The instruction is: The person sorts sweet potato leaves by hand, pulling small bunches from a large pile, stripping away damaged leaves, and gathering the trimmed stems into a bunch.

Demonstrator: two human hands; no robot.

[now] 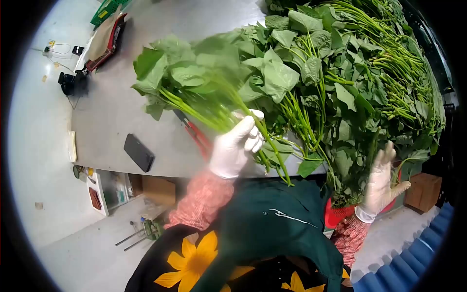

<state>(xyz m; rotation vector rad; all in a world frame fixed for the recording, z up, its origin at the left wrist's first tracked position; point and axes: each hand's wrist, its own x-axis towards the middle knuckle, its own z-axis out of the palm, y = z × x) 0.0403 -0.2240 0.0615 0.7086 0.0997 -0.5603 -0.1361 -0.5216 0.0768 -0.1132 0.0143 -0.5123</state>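
In a white glove, my left hand (232, 148) grips a bunch of leafy green stems (194, 109), the leaves fanning out to the upper left and blurred by motion. A few stem ends poke out below the fist. My right hand (382, 180), gloved too, has its fingers stretched out and thumb apart, beside the near edge of a large heap of leafy greens (343, 97). Under that edge, close to the right wrist, shows a red basket (335, 214). Red-handled shears (197, 138) lie on the metal table (104, 109), partly hidden by the left hand and its bunch.
A black phone (139, 153) rests on the table near its front edge. A green crate (107, 12) and a dark red tray (108, 44) are at the far left. Below the table are a cardboard box (158, 190) and, at right, a brown box (422, 192).
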